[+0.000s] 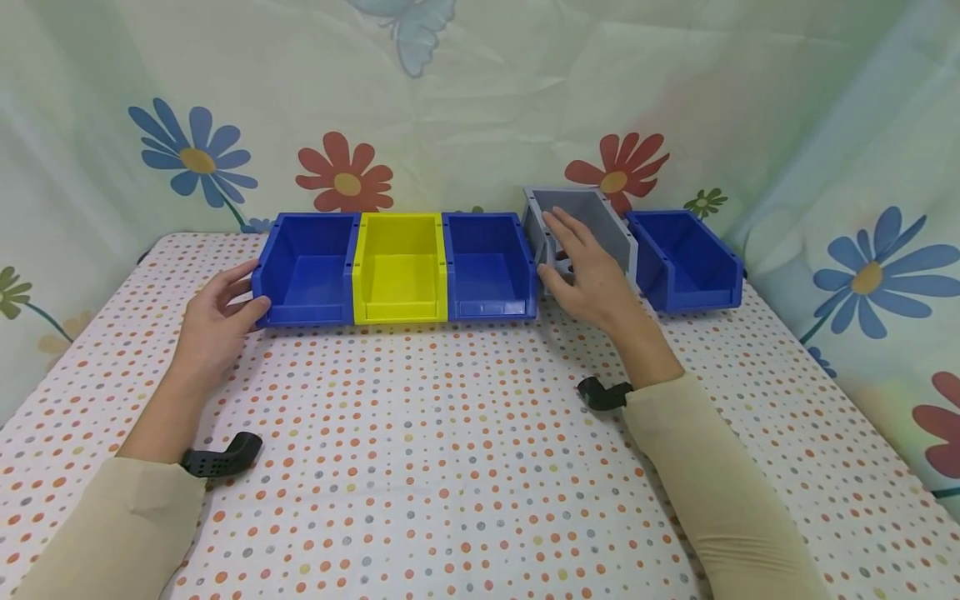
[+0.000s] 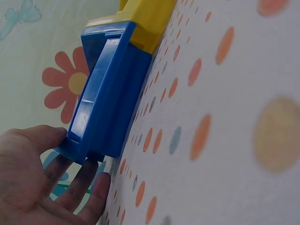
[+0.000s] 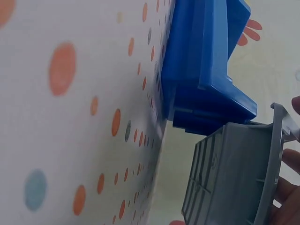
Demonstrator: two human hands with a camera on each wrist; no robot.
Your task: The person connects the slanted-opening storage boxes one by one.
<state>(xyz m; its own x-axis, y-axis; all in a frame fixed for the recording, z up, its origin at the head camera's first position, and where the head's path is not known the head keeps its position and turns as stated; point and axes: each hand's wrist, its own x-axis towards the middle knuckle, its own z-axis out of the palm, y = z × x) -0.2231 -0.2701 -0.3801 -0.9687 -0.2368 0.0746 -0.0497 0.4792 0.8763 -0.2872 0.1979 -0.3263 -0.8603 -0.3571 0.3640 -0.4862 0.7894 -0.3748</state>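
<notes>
A double hold

Head: left hand (image 1: 219,321) pinches the leftmost blue bin (image 1: 311,279); right hand (image 1: 588,279), loosely curled, grips the gray bin (image 1: 603,221) between other blue bins (image 1: 491,279).
Left wrist: thumb (image 2: 44,137) at blue corner.
Right wrist: gray bin tilted off the table (image 3: 89,140).

The right hand (image 1: 587,279) hides part of the gray bin (image 1: 604,227) — the right wrist view crops both, the left one the yellow bin (image 2: 152,26)

On the desk (image 1: 420,433), three adjoining storage bins (image 1: 400,312) are set left, an end bin (image 1: 701,298) right; between, a raised bin (image 1: 602,220) is held.
</notes>
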